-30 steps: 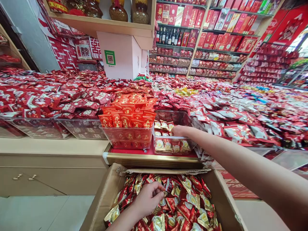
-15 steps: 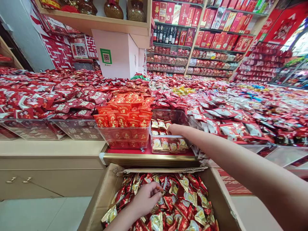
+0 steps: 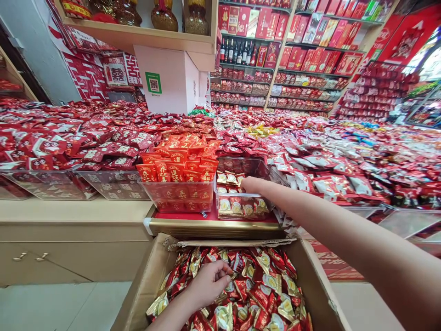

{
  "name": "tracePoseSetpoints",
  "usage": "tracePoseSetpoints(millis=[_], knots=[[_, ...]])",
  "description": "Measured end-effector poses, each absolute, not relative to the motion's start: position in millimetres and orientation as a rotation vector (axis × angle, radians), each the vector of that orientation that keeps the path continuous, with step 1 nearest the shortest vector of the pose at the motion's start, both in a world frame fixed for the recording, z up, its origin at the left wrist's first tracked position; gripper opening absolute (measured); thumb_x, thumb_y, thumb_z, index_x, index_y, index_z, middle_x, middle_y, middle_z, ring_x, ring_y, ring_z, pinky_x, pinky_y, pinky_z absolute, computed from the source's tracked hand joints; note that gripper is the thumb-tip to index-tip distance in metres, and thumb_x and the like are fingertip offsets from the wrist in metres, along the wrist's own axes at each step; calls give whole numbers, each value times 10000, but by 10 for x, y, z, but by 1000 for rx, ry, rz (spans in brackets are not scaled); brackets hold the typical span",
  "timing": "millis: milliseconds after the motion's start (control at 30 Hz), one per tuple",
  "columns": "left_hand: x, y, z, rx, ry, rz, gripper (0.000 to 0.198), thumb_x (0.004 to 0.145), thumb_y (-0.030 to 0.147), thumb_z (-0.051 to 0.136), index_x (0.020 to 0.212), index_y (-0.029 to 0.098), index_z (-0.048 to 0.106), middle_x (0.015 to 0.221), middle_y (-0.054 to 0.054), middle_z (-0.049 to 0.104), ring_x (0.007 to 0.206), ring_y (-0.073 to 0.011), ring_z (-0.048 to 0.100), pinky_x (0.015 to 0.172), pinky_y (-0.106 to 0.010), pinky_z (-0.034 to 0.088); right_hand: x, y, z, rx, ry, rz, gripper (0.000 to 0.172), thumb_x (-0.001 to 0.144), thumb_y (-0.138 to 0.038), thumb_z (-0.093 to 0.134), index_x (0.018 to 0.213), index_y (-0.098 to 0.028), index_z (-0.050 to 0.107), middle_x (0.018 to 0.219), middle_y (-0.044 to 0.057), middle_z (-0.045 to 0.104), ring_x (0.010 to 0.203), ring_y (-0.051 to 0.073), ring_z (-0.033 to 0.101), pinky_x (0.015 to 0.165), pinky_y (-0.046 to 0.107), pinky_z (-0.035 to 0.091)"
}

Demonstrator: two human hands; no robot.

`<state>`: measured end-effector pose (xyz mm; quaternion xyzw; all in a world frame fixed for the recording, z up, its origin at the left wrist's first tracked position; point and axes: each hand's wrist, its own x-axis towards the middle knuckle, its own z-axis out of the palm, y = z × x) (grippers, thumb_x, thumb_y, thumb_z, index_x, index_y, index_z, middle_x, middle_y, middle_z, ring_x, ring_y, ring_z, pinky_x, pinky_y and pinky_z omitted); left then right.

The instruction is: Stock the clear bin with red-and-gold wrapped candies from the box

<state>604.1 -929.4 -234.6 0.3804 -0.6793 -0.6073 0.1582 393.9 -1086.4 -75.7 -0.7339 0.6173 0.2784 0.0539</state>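
My left hand (image 3: 214, 281) rests over red and gold wrapped candies (image 3: 263, 294) in an open cardboard box (image 3: 319, 280). Its thumb and fingers are curled together; whatever lies between them is too small to name. My right hand (image 3: 251, 185) reaches into a clear plastic bin (image 3: 243, 206) beyond the box, beside rows of small gold and red packets (image 3: 231, 178). The fingers of that hand are hidden behind the hand and packets. Left of this bin stands another clear bin (image 3: 177, 197) full of upright orange-red packets (image 3: 175, 171).
Heaps of red packets (image 3: 113, 138) in clear bins spread to both sides. A gold-edged ledge (image 3: 217, 228) runs behind the box. A white pillar (image 3: 165, 87) and shelves of red boxes (image 3: 320, 32) stand behind. Cabinet doors (image 3: 41, 257) are at left.
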Motion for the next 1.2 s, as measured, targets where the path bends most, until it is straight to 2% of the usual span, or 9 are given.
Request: tracePoseSetpoints(millis=[467,667,800,967,1067,1200], knots=[[6051,-9297,-2360,1119,-1932,-1759,185,699,259,480,827,157,567,620,47,464,569,-110,431,550,-226,339,3969,-10787,-680,-2290,1948,645,203,788,-292,555,934,-158,598,969,52,633,873,165,589,730,330,481],[6050,-9298,-2396,1122,-1946,-1741,197,701,262,487,841,149,568,610,42,462,571,-115,412,539,-231,321,3940,-10828,-705,-2293,2138,527,251,842,-298,483,1019,-138,558,1064,86,583,955,182,555,787,365,467],[6044,-9291,-2424,1138,-1947,-1740,189,694,235,479,838,144,561,602,45,453,562,-110,402,539,-233,312,3912,-10880,-759,-2304,2107,524,201,833,-285,503,947,-142,586,992,60,612,924,168,568,812,369,455],[6039,-9321,-2435,1110,-1967,-1744,172,683,221,488,817,141,561,593,48,440,559,-108,400,535,-227,309,3914,-10878,-788,-2336,2099,451,186,824,-258,518,950,-139,584,973,58,610,907,162,566,790,350,463],[6054,-9340,-2406,1098,-2004,-1710,167,688,219,488,819,147,563,594,51,435,570,-110,404,548,-224,318,3931,-10829,-717,-2355,2172,358,181,829,-206,492,965,-117,571,1003,87,590,903,164,562,757,322,467],[6077,-9330,-2368,1096,-2018,-1650,171,712,244,477,828,154,565,599,55,427,574,-107,400,545,-214,316,3960,-10814,-509,-2379,2290,238,277,825,-109,382,1048,-118,546,1094,149,541,932,215,567,705,296,449]])
